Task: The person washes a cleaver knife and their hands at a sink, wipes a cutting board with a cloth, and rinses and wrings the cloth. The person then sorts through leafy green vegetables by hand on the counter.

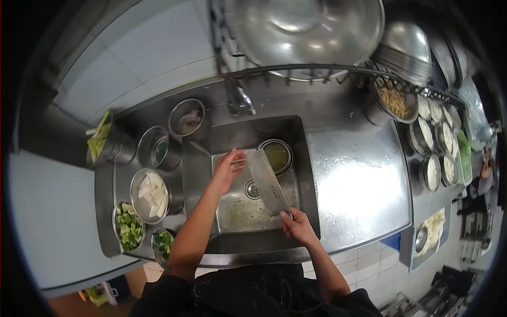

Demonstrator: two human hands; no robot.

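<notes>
Over the steel sink (248, 240), my right hand (299, 227) is closed round the handle of a cleaver (268, 182). Its broad blade slants up and to the left, with small dark specks on the lower part. My left hand (230, 168) is beside the far end of the blade, fingers stretched out and holding nothing; whether the fingertips touch the metal I cannot tell. Behind the blade, a round metal pot (279, 153) with yellowish-green liquid stands in the sink, partly hidden. The drain (253, 189) shows left of the blade, and small green scraps lie on the sink floor.
Left of the sink stand metal bowls of white pieces (151, 195) and chopped greens (129, 226). A faucet (240, 100) hangs behind the sink, below a wire rack (296, 67) bearing a large metal bowl (311, 31). To the right are a wet steel counter (359, 179) and several filled bowls (430, 171).
</notes>
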